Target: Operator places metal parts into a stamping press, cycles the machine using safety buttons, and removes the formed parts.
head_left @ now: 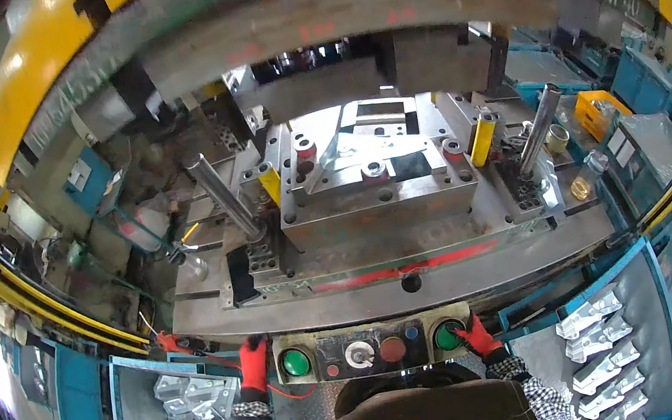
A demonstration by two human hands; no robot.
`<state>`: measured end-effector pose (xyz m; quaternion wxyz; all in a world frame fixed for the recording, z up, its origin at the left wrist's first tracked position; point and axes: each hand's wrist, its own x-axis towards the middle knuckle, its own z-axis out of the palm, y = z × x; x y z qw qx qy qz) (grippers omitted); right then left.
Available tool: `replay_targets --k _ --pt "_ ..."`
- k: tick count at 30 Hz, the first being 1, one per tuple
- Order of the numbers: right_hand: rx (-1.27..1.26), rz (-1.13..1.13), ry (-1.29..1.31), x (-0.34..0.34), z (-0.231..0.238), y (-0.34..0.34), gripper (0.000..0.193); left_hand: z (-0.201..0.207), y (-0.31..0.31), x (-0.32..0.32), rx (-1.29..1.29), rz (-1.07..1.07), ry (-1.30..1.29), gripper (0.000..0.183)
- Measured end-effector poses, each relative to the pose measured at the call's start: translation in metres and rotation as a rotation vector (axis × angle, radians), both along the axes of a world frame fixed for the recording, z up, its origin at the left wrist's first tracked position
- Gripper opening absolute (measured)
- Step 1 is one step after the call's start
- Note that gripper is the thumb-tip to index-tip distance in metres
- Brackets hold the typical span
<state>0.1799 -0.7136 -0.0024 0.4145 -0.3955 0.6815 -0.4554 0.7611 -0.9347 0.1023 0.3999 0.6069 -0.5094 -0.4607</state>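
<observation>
My red-gloved left hand (252, 361) grips the grey control box's (370, 351) edge, fingers curled; my red-gloved right hand (475, 335) presses the round green button (446, 336), fingers flat.

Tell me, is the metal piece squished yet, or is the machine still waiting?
A shiny metal sheet already sits on the die. The right hand touches its green button; the left hand rests beside the other. The press looks open, so stamping seems still ahead.
</observation>
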Motion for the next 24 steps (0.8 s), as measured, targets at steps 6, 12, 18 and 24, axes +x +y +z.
replay_targets --k 6,12,18,24 --pt "0.015 -0.01 0.06 -0.021 -0.022 0.015 0.087 0.219 -0.042 -0.182 -0.75 -0.284 -0.227 0.027" --pt "-0.135 -0.037 -0.311 -0.024 -0.013 0.022 0.072 0.3 -0.156 -0.298 -1.189 -0.211 -0.869 0.044" --pt "0.032 -0.293 -0.253 -0.064 -0.051 0.081 0.064 0.293 -0.223 -0.384 -1.044 -0.166 -1.447 0.05" --pt "0.134 -0.483 -0.328 -0.129 -0.082 0.15 0.061 0.281 -0.262 -0.402 -1.049 -0.053 -1.213 0.049"
